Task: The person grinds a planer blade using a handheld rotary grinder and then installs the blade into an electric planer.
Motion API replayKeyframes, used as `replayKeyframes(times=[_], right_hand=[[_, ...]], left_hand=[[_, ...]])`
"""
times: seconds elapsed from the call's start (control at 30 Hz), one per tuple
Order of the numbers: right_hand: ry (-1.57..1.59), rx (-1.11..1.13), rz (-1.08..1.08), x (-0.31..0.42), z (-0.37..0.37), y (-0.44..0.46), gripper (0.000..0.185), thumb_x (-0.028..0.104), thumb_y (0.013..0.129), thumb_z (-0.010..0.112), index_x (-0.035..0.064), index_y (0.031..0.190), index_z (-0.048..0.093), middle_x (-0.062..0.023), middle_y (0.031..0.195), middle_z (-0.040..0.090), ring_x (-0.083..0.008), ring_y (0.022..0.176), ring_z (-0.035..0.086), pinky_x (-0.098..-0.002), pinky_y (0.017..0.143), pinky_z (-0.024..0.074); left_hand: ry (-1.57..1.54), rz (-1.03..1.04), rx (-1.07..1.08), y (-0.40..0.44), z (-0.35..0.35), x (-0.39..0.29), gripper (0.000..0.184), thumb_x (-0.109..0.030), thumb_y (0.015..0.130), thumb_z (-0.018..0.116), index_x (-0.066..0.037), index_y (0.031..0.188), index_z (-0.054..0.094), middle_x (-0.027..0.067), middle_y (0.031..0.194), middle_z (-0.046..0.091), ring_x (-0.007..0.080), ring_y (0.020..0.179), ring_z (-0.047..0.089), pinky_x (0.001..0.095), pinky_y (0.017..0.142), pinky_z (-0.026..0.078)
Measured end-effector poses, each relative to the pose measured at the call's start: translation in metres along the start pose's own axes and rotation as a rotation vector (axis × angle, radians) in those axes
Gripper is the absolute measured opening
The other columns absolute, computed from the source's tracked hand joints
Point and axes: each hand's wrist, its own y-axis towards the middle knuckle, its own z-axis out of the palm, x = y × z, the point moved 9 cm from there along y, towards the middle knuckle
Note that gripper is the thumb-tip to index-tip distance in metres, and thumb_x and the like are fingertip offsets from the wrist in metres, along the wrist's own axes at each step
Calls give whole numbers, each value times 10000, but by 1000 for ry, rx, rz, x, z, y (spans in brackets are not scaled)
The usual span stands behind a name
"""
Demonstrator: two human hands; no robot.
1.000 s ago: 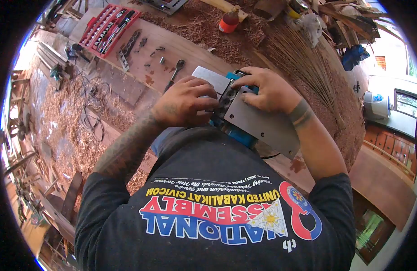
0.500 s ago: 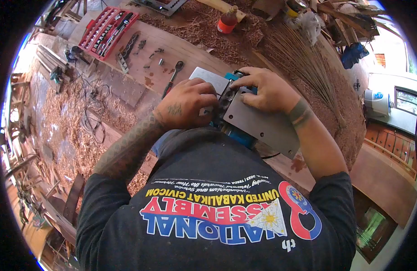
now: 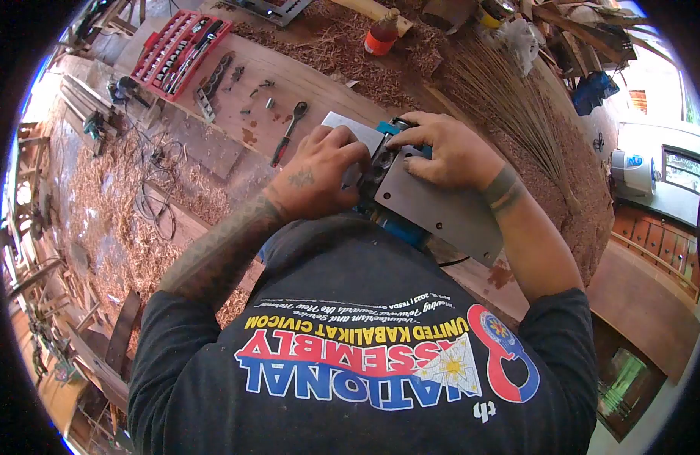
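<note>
An electric planer lies upside down against my body, its flat grey sole and blue housing showing. My right hand grips its far side, thumb on the sole and fingers near the dark cutter slot. At the other edge of that slot is my left hand, fingers bent and thumb drawn toward them. Whatever lies between those left fingertips is too hidden to make out. Just beyond the left hand, a ratchet wrench rests on the wooden board.
A red socket set case, a small socket and several small metal parts lie on the board. Behind are an orange-labelled bottle and a stick broom. A cable coils among wood shavings at left.
My left hand has turned and shifted slightly at the cutter slot, its fingers lifting and opening a little from a tighter curl. My right hand and the planer stay in place.
</note>
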Motion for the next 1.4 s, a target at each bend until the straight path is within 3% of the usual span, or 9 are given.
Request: replayKeyframes(times=[0.07, 0.27, 0.37, 0.97, 1.07, 1.4], right_hand=[[-2, 7, 6, -1, 1, 0, 444, 283, 854, 720, 173, 1270, 827, -292, 1504, 627, -468, 1349, 626, -489, 1172, 498], [-10, 4, 11, -2, 1, 0, 441, 277, 850, 733, 167, 1266, 831, -284, 1500, 632, -460, 1344, 631, -487, 1170, 500], [-8, -10, -21, 0, 0, 0, 439, 177, 830, 769, 82, 1255, 820, -268, 1461, 650, -441, 1301, 653, -459, 1140, 521], [116, -9, 47, 8, -10, 1, 441, 155, 828, 774, 73, 1260, 806, -280, 1473, 652, -434, 1336, 648, -456, 1160, 512], [51, -91, -29, 2, -7, 0, 441, 241, 825, 731, 59, 1220, 808, -258, 1374, 703, -446, 1250, 680, -481, 1118, 536], [21, -44, -12, 5, -6, 1, 421, 225, 821, 731, 57, 1198, 815, -267, 1384, 694, -450, 1246, 680, -472, 1101, 544]], left_hand=[[8, 1, 8, 0, -1, -1, 458, -178, 754, 842, -113, 1187, 706, 134, 1238, 604, 394, 1277, 533, 504, 1163, 444], [-16, 1, 0, -1, -3, 2, 433, -194, 760, 846, -116, 1162, 705, 124, 1232, 605, 384, 1264, 537, 499, 1158, 450], [-24, 14, -14, -2, -3, 3, 416, -195, 766, 844, -120, 1151, 707, 114, 1225, 607, 377, 1254, 541, 495, 1152, 454], [-75, 79, -54, -1, -8, 7, 269, -210, 785, 831, -133, 1031, 754, 106, 1177, 636, 365, 1219, 582, 474, 1094, 485], [-92, 92, -43, -2, -11, 6, 271, -213, 779, 833, -119, 1020, 751, 109, 1185, 639, 364, 1229, 586, 473, 1102, 484], [-90, 63, -78, -2, -10, 7, 260, -227, 790, 836, -137, 1018, 750, 95, 1158, 642, 357, 1207, 593, 473, 1086, 491]])
